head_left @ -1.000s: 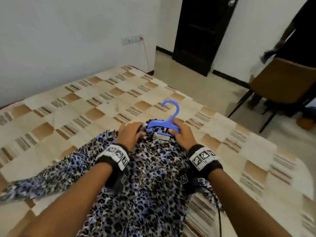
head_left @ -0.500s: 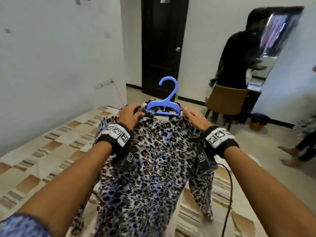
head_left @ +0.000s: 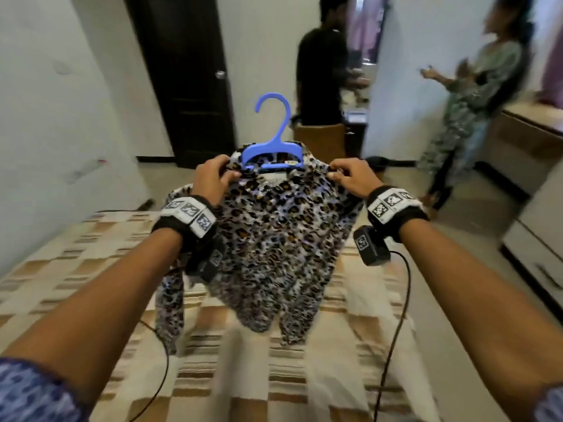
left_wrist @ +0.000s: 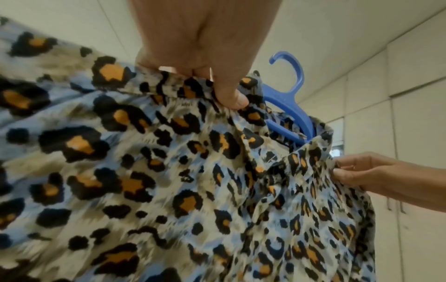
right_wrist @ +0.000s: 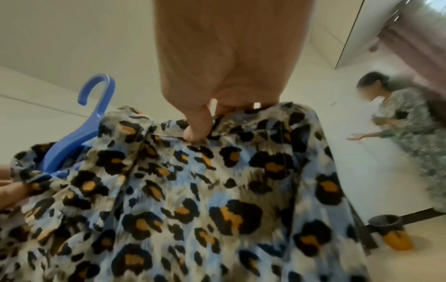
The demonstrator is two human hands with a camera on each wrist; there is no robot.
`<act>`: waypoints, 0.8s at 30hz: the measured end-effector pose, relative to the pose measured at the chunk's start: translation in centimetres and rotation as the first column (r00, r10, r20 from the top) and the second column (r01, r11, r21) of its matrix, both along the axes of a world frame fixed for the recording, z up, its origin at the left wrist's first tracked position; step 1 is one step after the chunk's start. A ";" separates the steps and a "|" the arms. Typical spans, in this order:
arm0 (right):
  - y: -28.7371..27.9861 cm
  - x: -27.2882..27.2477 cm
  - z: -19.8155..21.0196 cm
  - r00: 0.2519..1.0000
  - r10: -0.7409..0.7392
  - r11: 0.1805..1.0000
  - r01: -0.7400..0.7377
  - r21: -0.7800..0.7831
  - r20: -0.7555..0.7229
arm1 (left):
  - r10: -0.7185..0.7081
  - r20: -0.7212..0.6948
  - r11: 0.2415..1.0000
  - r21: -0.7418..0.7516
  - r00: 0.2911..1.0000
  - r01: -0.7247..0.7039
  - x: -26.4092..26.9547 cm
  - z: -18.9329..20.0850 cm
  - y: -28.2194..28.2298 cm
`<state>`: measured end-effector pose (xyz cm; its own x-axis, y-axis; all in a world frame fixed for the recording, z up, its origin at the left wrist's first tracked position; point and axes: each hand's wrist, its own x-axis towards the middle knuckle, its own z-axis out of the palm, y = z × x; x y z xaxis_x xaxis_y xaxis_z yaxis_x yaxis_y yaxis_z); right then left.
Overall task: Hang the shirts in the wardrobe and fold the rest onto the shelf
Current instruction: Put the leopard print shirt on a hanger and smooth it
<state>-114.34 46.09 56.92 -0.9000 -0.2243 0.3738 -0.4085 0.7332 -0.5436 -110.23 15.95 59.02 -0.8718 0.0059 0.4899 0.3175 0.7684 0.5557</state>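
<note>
Shirt held up on hanger

Both hands pinch the shoulders of the leopard-print shirt (head_left: 274, 233): the left hand (head_left: 211, 178) grasps the left shoulder, the right hand (head_left: 350, 178) the right. A blue hanger (head_left: 274, 147) sits in the collar, hook upright. The shirt hangs in the air above the bed (head_left: 76, 269). Two people stand far off by a dark door (head_left: 182, 86).

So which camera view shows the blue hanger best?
The head view: the whole blue hanger shows, hook up, in the shirt neck. The left wrist view shows hook and one arm; the right wrist view mostly the hook.
</note>
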 end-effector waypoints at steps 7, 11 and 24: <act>24.8 10.8 -6.3 0.920 -0.364 0.930 0.368 0.004 0.143 | -0.382 0.271 0.923 0.060 0.884 0.381 -1.0 -9.1 21.4; 40.7 17.6 -12.2 0.832 -0.430 0.882 0.469 -0.032 0.349 | -0.501 0.293 0.861 0.073 0.815 0.503 0.1 -16.1 38.6; 71.4 37.8 -22.5 0.551 -0.630 0.637 0.770 -0.043 0.548 | -0.709 0.495 0.579 0.001 0.503 0.815 7.9 -21.8 77.8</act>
